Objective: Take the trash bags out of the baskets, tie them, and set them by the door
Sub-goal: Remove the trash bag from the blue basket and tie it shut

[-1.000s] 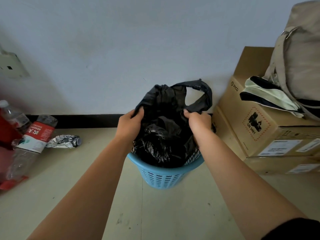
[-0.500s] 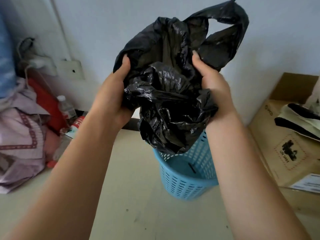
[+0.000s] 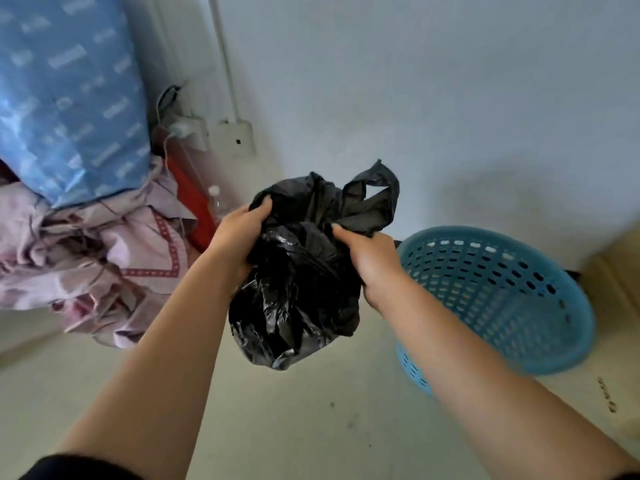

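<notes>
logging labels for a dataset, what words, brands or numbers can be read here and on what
Nothing here is legible.
blue bundle: rows of white print, too blurred to read.
floor marks: dark, too blurred to read.
trash bag and basket: no print visible.

A pale, plain wall (image 3: 415,81) fills the far side, evenly lit, with a thin white conduit (image 3: 227,64) running down to a socket (image 3: 235,138); a plug (image 3: 188,131) with cables sits just left of it. The floor (image 3: 311,427) is pale beige with a few dark specks. At left, a blue patterned bundle (image 3: 69,98) rests above crumpled pink cloth (image 3: 104,254). A red object (image 3: 190,202) and a clear bottle (image 3: 216,202) stand against the wall. A blurred tan box (image 3: 620,271) shows at the right edge.
</notes>
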Demonstrator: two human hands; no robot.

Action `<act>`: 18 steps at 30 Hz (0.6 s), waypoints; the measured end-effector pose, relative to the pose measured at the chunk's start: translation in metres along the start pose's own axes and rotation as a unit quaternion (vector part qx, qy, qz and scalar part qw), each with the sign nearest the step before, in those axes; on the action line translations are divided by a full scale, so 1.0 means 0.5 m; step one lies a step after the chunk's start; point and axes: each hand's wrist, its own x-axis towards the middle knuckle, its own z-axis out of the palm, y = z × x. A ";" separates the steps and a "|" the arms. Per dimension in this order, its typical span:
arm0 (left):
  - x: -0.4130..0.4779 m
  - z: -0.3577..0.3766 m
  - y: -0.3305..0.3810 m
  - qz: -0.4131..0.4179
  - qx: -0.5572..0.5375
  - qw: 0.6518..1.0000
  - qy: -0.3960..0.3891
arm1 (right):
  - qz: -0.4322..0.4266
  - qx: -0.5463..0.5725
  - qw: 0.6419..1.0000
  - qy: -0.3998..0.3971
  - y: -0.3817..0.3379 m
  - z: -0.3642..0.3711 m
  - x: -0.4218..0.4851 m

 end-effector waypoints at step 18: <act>0.046 -0.166 -0.137 -0.106 0.219 0.970 0.005 | 0.095 -0.245 0.965 -0.017 0.171 0.006 0.070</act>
